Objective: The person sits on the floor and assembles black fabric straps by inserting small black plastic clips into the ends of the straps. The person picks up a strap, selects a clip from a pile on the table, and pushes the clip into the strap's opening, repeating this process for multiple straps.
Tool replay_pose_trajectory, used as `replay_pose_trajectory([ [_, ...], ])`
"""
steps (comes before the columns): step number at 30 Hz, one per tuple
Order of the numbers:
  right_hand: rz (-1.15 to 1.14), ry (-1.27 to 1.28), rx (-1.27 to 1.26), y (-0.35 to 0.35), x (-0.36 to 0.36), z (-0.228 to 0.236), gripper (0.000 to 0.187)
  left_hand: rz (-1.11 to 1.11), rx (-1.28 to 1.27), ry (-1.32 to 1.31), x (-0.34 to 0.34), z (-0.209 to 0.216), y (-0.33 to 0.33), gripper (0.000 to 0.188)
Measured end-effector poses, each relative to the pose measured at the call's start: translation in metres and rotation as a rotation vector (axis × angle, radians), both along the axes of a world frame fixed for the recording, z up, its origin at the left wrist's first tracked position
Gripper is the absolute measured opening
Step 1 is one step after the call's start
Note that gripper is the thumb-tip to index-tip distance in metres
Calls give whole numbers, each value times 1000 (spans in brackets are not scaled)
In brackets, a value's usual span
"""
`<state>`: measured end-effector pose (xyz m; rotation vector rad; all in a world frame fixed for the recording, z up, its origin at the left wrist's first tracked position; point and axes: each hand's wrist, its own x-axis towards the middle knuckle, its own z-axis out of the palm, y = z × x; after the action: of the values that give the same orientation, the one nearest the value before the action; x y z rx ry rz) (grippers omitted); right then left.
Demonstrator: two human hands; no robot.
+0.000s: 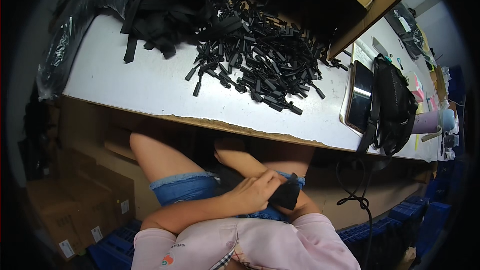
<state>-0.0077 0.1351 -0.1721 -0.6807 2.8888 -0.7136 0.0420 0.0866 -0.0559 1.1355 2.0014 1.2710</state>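
My left hand (pixel 257 190) reaches across my lap, its fingers closed on a piece of black fabric (pixel 286 195). The fabric lies against my right forearm near the elbow; whether it wraps around the arm I cannot tell. My right hand (pixel 226 147) extends toward the shadow just below the table edge, and its fingers are mostly hidden. More dark material (pixel 227 180) shows between my thighs, too dim to name. On the table ahead spreads a heap of small black plastic parts with short links (pixel 265 65), apart from both hands.
Black straps (pixel 167 15) lie piled at the far left of the white table (pixel 125 82). An open cardboard box (pixel 367 22) stands behind the parts. At right are a phone (pixel 360 97), a black bag (pixel 395 107) and a purple bottle (pixel 427 121). Cartons (pixel 75 210) stand lower left.
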Motion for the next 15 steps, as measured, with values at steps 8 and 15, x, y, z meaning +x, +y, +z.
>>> replay_pose_trajectory([
  [8, -121, 110, 81, 4, -6, -19, 29, 229, -80, 155, -20, -6, -9, 30],
  [15, -212, 57, 47, -6, -13, -2, 31, -40, 52, -1, -3, 5, -1, 44],
])
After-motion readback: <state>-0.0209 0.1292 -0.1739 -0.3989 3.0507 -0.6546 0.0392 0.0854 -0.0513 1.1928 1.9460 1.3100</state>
